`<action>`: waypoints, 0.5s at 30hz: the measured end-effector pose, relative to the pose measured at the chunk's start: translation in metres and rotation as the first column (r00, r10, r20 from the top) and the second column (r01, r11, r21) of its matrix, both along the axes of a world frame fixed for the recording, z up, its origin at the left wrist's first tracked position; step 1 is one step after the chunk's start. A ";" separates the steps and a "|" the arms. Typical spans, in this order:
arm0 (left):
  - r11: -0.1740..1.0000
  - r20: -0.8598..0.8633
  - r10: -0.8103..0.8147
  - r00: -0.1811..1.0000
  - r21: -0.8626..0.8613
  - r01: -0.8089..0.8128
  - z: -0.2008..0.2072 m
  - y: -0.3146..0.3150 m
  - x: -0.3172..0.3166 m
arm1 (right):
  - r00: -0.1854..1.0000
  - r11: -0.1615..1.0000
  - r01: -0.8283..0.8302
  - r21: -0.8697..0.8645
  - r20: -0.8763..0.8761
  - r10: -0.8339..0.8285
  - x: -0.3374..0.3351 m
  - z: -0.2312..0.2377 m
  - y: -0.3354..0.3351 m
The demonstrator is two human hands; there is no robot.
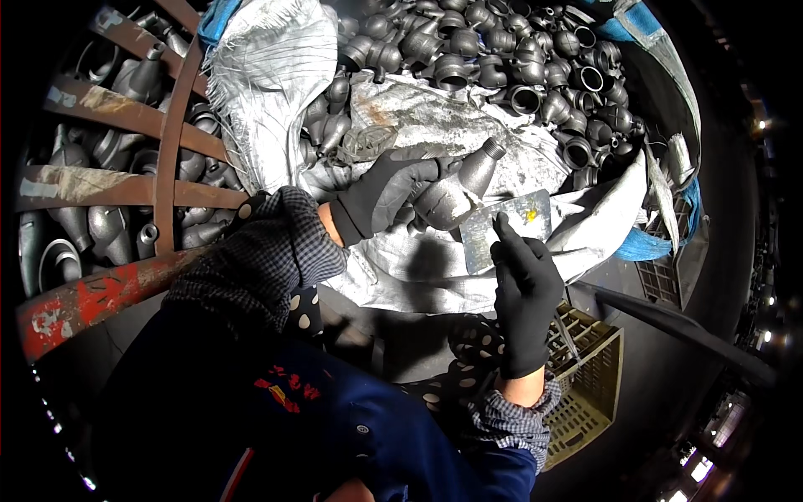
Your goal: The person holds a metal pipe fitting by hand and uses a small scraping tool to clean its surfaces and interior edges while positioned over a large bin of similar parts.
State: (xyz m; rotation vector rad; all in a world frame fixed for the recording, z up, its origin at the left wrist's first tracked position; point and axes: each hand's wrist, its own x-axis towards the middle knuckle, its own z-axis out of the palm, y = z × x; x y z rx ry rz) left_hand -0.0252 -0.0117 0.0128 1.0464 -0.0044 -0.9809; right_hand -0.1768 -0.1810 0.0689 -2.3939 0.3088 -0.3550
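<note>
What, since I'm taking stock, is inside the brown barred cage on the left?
Grey metal castings show between the brown bars; anything deeper or behind them is covered.

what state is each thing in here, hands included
left hand: gloved, closed on the metal part
metal part: held tilted, threaded end up and to the right
right hand: gloved, closed on the flat plate
flat plate: held up, yellow mark on it
white sack: open, crumpled
loose parts: heaped in the sack
rusty frame: paint worn, parts behind its bars
crate: partly hidden by the right arm
</note>
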 end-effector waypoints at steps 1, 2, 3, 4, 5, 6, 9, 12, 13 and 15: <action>1.000 0.009 -0.008 1.000 -0.010 0.008 -0.005 0.001 0.001 | 1.000 1.000 -0.008 -0.014 -0.010 0.008 0.001 -0.001 0.000; 1.000 0.008 -0.010 1.000 -0.010 0.010 -0.007 0.001 0.001 | 1.000 0.999 -0.017 -0.028 -0.021 0.017 0.001 -0.001 0.000; 1.000 0.006 -0.014 1.000 -0.010 0.014 -0.010 0.001 0.001 | 0.999 0.999 -0.023 -0.042 -0.031 0.021 0.001 -0.001 0.000; 1.000 -0.008 -0.013 1.000 0.000 0.013 -0.011 -0.001 0.001 | 0.999 0.997 -0.027 -0.073 -0.048 0.024 0.000 0.000 0.001; 1.000 -0.021 -0.013 1.000 0.010 0.013 -0.011 -0.002 0.001 | 0.998 0.994 -0.033 -0.104 -0.065 0.026 -0.001 0.002 0.002; 1.000 -0.008 -0.011 1.000 0.003 0.011 -0.010 -0.001 0.001 | 0.996 0.990 -0.044 -0.131 -0.079 0.034 -0.002 0.003 0.003; 1.000 0.013 -0.014 1.000 0.010 0.014 0.004 0.002 -0.001 | 0.987 0.988 -0.112 -0.108 -0.123 0.099 -0.003 0.007 0.003; 0.999 0.057 -0.022 0.998 0.037 0.020 0.020 -0.001 -0.002 | 0.997 0.989 -0.052 0.141 -0.041 0.058 -0.003 0.004 -0.004; 1.000 0.114 -0.006 0.993 0.029 0.003 0.015 -0.001 -0.002 | 0.998 0.990 -0.026 0.135 -0.053 0.033 -0.002 0.007 -0.005; 0.999 0.151 0.016 0.988 0.028 -0.020 0.013 -0.002 -0.004 | 0.998 0.989 -0.020 0.145 -0.050 0.027 -0.001 0.001 -0.010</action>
